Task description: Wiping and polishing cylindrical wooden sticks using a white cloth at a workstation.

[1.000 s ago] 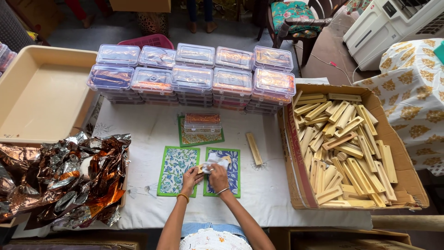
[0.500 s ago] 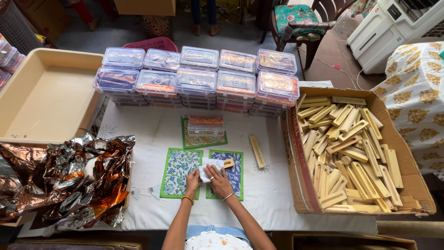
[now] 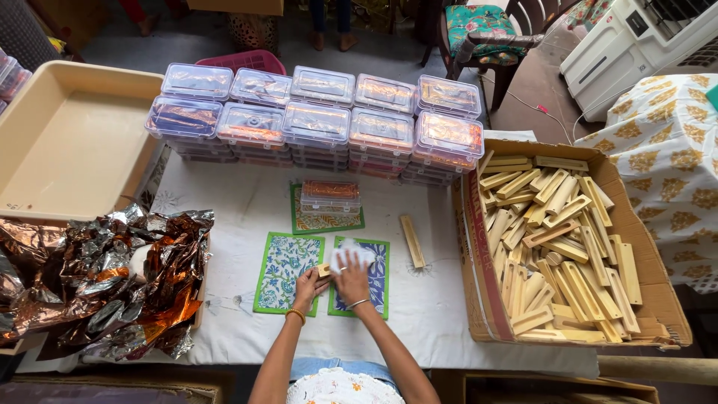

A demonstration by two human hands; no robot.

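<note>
Left hand (image 3: 305, 285) apparently grips small wooden block (image 3: 324, 270); right hand (image 3: 351, 268) flattens white cloth (image 3: 354, 253).

Both hands (image 3: 333, 280) together on printed mats (image 3: 361, 288); loose wooden stick (image 3: 412, 241) just right; box of sticks (image 3: 479, 224) farther right; foil heap (image 3: 97, 277) left; stacked lidded containers (image 3: 318, 123) beyond.

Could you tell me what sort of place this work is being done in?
Probably a home or small workshop set up for hand packing. A cloth-covered table carries stacked clear plastic boxes, a cardboard box of wooden pieces and crumpled foil wrap; a cushioned chair stands behind.
</note>
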